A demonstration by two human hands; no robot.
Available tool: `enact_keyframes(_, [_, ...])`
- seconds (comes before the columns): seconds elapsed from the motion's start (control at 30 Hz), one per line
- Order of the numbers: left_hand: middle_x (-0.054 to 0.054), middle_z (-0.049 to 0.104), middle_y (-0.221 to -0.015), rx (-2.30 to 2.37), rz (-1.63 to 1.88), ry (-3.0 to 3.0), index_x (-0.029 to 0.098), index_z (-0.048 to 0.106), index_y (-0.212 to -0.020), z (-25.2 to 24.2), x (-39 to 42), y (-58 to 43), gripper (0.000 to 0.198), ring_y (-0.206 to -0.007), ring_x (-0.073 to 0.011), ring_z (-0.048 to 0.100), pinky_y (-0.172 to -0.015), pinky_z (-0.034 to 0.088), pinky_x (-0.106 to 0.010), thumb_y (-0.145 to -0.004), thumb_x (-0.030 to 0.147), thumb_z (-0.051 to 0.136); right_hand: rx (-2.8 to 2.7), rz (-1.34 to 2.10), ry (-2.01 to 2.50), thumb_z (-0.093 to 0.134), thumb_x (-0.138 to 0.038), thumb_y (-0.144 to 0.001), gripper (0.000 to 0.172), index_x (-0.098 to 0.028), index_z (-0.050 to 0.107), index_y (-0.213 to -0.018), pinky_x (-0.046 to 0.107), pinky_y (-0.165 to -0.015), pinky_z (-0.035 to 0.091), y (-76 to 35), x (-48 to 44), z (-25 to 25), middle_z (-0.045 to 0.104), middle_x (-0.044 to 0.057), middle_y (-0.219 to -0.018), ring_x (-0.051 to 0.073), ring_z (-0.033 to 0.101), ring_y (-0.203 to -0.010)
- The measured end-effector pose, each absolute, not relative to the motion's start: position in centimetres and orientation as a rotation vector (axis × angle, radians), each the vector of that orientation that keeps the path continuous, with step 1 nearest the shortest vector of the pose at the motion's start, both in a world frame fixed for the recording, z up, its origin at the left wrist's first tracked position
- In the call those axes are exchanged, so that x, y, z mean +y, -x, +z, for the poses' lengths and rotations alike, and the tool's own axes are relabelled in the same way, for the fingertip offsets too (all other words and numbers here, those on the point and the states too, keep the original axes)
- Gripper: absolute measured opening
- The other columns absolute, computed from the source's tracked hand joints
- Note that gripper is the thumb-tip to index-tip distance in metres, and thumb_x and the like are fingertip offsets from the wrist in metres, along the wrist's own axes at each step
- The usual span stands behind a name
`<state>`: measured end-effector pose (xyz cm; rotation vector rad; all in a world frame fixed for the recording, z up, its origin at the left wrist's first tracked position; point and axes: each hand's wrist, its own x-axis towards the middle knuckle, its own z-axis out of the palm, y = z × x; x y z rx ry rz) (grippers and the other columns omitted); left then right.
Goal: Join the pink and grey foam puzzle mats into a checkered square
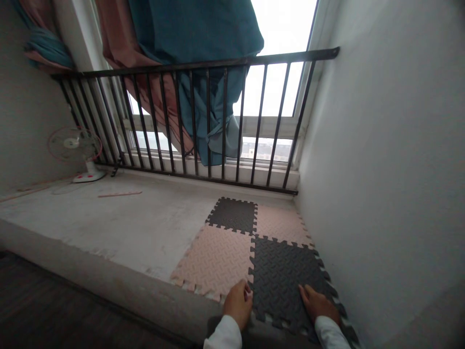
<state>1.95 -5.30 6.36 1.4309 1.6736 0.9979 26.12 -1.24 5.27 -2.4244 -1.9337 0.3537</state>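
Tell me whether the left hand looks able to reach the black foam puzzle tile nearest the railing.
Probably yes, with a forward stretch: between the left hand and that black foam puzzle tile lies only a flat pink puzzle tile, and nothing covers the black one.

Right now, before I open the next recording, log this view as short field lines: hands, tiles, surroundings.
Left hand: fingers curled where near pink tile meets near dark tile; grip unclear
Right hand: at the near dark tile; pressure unclear
Tile layout: two-by-two, with far dark tile and far pink tile behind, colors alternating
Surface: raised ledge, tiles at its right end beside white wall
Back: black railing
Left end: fan
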Motion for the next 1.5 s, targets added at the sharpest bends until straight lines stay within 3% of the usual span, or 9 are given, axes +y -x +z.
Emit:
enact_keyframes(0.27, [-0.002, 0.048, -0.065, 1.813, 0.695, -1.596, 0.021, 0.049, -0.058, 4.5, -5.7, 0.2, 0.013, -0.070, -0.0218, 0.048, -0.070, 0.033, -0.035, -0.054, 0.009, 0.052, -1.978, 0.368, 2.469, 0.019, -0.043, -0.083, 0.043, -0.025, 0.058, -0.083, 0.036, -0.068, 0.043, -25.7, -0.8, 5.5, 0.067, 0.008, -0.085, 0.022, 0.062, -0.077])
enact_keyframes(0.53, [-0.002, 0.046, -0.062, 1.767, 0.734, -1.541, 0.021, 0.051, -0.062, 2.5, -6.5, -0.4, 0.021, -0.075, -0.0272, 0.049, -0.076, 0.033, -0.047, -0.049, 0.006, 0.056, -1.959, 0.385, 2.490, 0.021, -0.039, -0.083, 0.039, -0.025, 0.058, -0.084, 0.035, -0.068, 0.043, -25.4, -1.0, 6.1, 0.067, 0.009, -0.089, 0.022, 0.062, -0.078])
enact_keyframes(0.73, [0.004, 0.039, -0.054, 1.610, 0.969, -1.233, 0.022, 0.053, -0.058, 1.5, -6.3, -0.2, 0.022, -0.066, -0.0194, 0.046, -0.076, 0.031, -0.036, -0.044, 0.008, 0.062, -1.948, 0.389, 2.485, 0.025, -0.037, -0.083, 0.035, -0.025, 0.058, -0.082, 0.034, -0.068, 0.042, -25.5, -1.0, 6.2, 0.067, 0.008, -0.085, 0.021, 0.062, -0.077])
enact_keyframes(0.9, [0.007, 0.040, -0.045, 1.622, 1.075, -0.882, 0.020, 0.052, -0.053, 1.8, -5.9, -1.1, 0.021, -0.050, -0.0128, 0.041, -0.057, 0.031, -0.026, -0.044, 0.003, 0.061, -1.965, 0.393, 2.489, 0.022, -0.038, -0.083, 0.037, -0.025, 0.057, -0.083, 0.033, -0.068, 0.042, -25.7, -0.8, 5.9, 0.067, 0.008, -0.088, 0.021, 0.062, -0.078])
enact_keyframes(1.03, [0.006, 0.046, -0.046, 1.372, 1.121, -0.580, 0.017, 0.056, -0.061, 2.8, -6.3, -1.5, 0.019, -0.044, -0.0094, 0.041, -0.047, 0.028, -0.022, -0.046, 0.006, 0.062, -1.963, 0.392, 2.497, 0.022, -0.039, -0.083, 0.038, -0.026, 0.057, -0.084, 0.033, -0.067, 0.042, -25.8, -0.7, 5.7, 0.067, 0.008, -0.087, 0.021, 0.062, -0.078])
enact_keyframes(1.3, [0.001, 0.055, -0.058, 1.069, 1.312, -0.009, 0.017, 0.060, -0.072, 6.2, -7.7, -2.7, 0.020, -0.055, -0.0083, 0.052, -0.058, 0.039, -0.021, -0.057, 0.003, 0.057, -1.974, 0.367, 2.463, 0.023, -0.037, -0.083, 0.036, -0.025, 0.057, -0.083, 0.034, -0.068, 0.042, -25.9, -0.7, 5.4, 0.067, 0.007, -0.085, 0.021, 0.062, -0.077])
enact_keyframes(1.5, [-0.005, 0.059, -0.067, 0.891, 1.432, 0.134, 0.010, 0.061, -0.067, 8.0, -7.7, -2.8, 0.022, -0.060, -0.0065, 0.055, -0.062, 0.044, -0.017, -0.062, -0.007, 0.048, -1.964, 0.368, 2.481, 0.023, -0.038, -0.082, 0.036, -0.026, 0.057, -0.082, 0.033, -0.067, 0.043, -25.7, -0.8, 5.7, 0.067, 0.007, -0.087, 0.021, 0.062, -0.078])
